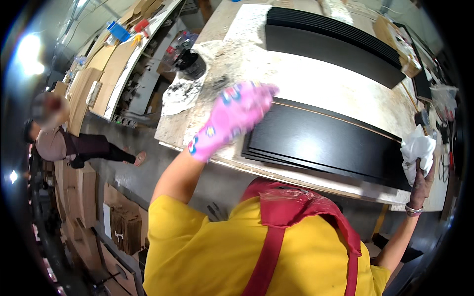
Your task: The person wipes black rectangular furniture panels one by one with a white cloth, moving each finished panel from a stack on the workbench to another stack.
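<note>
1. Head view: nearest the camera are the person's yellow shirt and red apron, its straps running down over the shirt.
2. A black board lies flat on the counter, close to the near edge, on top of at least one similar board. Its long axis runs from left to right, slanting down toward the right; its broad face is up, and a thin pale line follows its far long edge.
3. The left hand, in a pink patterned glove, is over the board's left end, the forearm rising from lower left and the fingers pointing up and right. It is blurred; I cannot tell how wide the fingers are or whether they touch the board.
4. The right hand grips a crumpled white cloth at the board's right end, arm stretched far out, fingers pointing upward.
5. Beyond, a second stack of black boards lies slanting much the same way.
6. A black cup stands on a stained cloth at left.
</note>
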Motion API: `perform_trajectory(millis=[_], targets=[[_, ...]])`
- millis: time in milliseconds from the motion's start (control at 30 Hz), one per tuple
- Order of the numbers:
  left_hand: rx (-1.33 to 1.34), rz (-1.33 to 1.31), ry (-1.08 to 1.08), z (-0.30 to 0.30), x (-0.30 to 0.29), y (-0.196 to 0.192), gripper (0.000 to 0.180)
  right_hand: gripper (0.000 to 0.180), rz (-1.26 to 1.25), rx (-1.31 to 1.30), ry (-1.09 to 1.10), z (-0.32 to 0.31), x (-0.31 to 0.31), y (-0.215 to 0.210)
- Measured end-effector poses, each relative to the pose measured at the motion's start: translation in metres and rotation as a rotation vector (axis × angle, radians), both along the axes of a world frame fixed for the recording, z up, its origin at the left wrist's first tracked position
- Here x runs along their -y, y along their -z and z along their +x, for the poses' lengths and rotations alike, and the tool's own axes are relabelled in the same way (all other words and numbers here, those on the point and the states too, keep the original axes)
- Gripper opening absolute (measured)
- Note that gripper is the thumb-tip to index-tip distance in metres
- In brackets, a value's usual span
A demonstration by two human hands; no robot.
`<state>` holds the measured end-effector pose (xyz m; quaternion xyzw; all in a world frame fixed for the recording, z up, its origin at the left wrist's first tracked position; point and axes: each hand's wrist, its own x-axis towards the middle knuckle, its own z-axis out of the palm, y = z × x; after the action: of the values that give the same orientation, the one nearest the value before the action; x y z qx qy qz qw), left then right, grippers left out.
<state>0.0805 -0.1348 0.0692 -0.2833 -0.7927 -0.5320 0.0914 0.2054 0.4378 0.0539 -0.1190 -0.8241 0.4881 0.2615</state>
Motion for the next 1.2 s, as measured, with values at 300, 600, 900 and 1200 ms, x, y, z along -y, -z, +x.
perform_trajectory(millis=[300, 600, 900, 1200], targets=[[0.123, -0.774, -0.495, -0.087, 0.141, 0.056, 0.026, 0.054, 0.003, 0.099, 0.049, -0.025, -0.005, 0.078], [0.118, -1.231, -0.273, -0.153, 0.113, 0.112, 0.043, 0.046, -0.047, 0.097, 0.130, -0.029, 0.017, 0.066], [-0.123, -1.056, -0.280, -0.093, 0.034, 0.007, 0.042, 0.046, 0.036, 0.175, 0.259, -0.006, 0.020, 0.043], [-0.417, -1.206, -0.034, -0.040, -0.018, -0.015, 0.042, 0.053, 0.098, 0.262, 0.021, 0.013, 0.042, 0.038]])
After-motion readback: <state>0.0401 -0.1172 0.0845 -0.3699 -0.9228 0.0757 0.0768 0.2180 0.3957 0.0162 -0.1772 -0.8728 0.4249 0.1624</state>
